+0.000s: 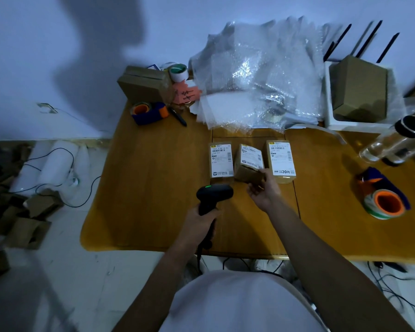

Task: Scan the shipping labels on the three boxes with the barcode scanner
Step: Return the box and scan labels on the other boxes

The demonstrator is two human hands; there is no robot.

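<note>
A wide orange-brown wooden table (153, 183) fills the middle of the head view, and a heap of clear bubble-wrap bags (261, 75) covers its far side. At the far right a brown cardboard carton (359, 89) sits in a white tray, and a second brown cardboard carton (145, 83) stands at the far left corner. A blue and orange tape dispenser (383, 200) lies near the right edge, well apart from the parcels. Three small brown cardboard boxes with white shipping labels sit in a row at the table's centre: the left box (221, 160) lies flat, the middle box (248, 164) is tilted with its near end raised, and the right box (280, 160) lies flat just beside it. The right hand (264, 190) pinches the near corner of the middle box between thumb and fingers. The left hand (199, 216) is closed around the handle of a black pistol-grip barcode scanner (213, 195), whose head, showing a small green light, points toward the boxes from just in front of them.
</note>
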